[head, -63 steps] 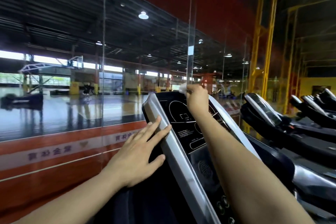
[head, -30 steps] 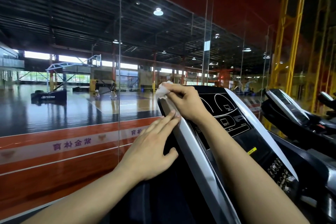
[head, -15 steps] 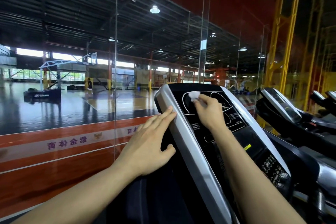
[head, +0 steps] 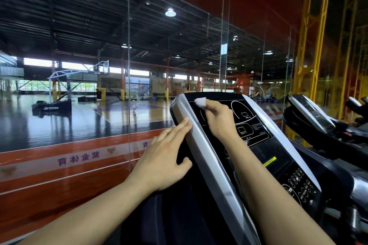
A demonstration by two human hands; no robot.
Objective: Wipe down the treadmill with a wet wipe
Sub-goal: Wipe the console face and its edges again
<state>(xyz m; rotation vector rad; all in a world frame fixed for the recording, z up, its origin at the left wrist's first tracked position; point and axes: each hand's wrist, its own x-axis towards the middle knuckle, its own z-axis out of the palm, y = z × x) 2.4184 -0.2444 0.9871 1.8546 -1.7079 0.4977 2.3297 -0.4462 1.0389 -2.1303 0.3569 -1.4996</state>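
Left hand [head: 165, 157]: fingers straight and together, laid flat against the silver left edge of the console [head: 258, 145], thumb spread against its dark side. Right hand [head: 220, 118]: fingers curled, pinching the wipe [head: 199, 102] and pressing it on the black panel near the console's top left corner. Second treadmill [head: 310, 113]: to the right, near. Glass wall [head: 127, 65]: just beyond the console. Basketball court [head: 79, 121]: behind the glass, with a hoop [head: 99, 66] far left.
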